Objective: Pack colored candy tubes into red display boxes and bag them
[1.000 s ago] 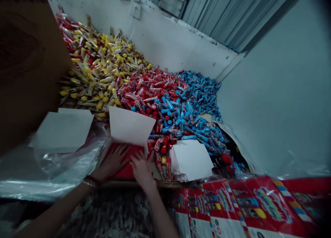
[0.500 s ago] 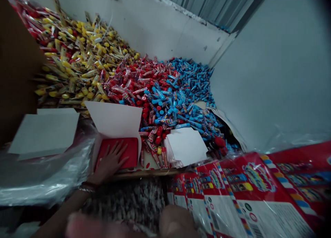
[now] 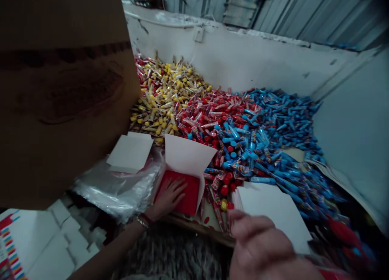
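Note:
My left hand (image 3: 167,197) lies flat with its fingers spread on the red inside of a small open box (image 3: 190,191), whose white lid flap (image 3: 188,154) stands up behind it. My right hand (image 3: 261,245) is close to the camera and blurred, at the near edge of a stack of white cards (image 3: 273,209). Its fingers look curled, but I cannot see whether they hold anything. Beyond the box lie piles of wrapped candy tubes: yellow (image 3: 170,93), red (image 3: 212,118) and blue (image 3: 279,122).
A big brown cardboard box (image 3: 60,97) fills the left side. A crumpled clear plastic bag (image 3: 118,187) and a white card (image 3: 130,152) sit left of the red box. Flat printed cartons (image 3: 30,243) lie at bottom left. White walls (image 3: 243,61) enclose the candy.
The view has swung left and down. My right hand left the red box, dropped out of sight, and now comes up by the white stack. My left hand stays on the box.

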`<state>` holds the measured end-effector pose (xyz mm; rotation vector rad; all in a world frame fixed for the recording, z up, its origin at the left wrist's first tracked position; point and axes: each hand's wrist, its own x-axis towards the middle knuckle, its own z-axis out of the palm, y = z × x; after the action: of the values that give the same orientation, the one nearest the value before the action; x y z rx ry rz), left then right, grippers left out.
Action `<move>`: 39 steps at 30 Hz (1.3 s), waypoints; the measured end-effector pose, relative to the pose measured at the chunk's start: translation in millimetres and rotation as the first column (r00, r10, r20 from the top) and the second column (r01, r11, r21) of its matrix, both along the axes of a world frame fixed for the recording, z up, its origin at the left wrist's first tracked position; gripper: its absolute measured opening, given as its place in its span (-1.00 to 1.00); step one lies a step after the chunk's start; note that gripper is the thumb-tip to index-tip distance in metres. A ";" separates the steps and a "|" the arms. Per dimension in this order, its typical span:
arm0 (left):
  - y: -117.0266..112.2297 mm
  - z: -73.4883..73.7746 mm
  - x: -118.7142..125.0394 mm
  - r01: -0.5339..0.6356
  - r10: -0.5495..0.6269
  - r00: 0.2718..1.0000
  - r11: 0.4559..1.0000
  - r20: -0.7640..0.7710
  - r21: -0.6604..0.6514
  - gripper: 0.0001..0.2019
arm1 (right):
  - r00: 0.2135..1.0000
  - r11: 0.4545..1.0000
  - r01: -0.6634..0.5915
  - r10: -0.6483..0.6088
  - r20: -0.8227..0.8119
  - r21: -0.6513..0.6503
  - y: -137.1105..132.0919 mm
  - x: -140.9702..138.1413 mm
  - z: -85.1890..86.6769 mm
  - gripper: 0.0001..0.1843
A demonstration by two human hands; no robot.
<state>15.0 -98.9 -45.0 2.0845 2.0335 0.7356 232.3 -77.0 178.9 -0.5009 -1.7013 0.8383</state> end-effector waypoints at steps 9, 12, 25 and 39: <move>4.1 58.0 -90.0 -0.690 0.351 0.545 0.703 0.761 0.170 -0.50 | 0.895 0.817 0.444 -0.418 0.153 -0.367 149.6 -38.7 -103.2 -0.60; 32.0 71.7 -117.8 -0.400 0.183 0.576 0.913 0.797 0.080 -0.37 | 0.916 0.934 0.318 -0.258 0.308 -0.161 190.6 -64.4 -114.5 -0.56; 74.9 79.2 -155.0 0.503 -0.070 0.470 0.841 0.880 -0.202 -0.49 | 0.432 0.980 0.030 -0.190 0.881 0.197 250.6 -68.5 -144.6 -0.24; 242.0 89.2 -117.8 0.268 -0.269 0.960 0.963 0.074 0.016 -0.60 | 0.677 0.982 0.167 -0.182 0.713 0.093 241.1 -73.4 -122.5 -0.60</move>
<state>-102.7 143.1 44.2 2.2384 1.6651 0.7595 159.0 164.1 56.4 -1.0700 -2.3258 0.4920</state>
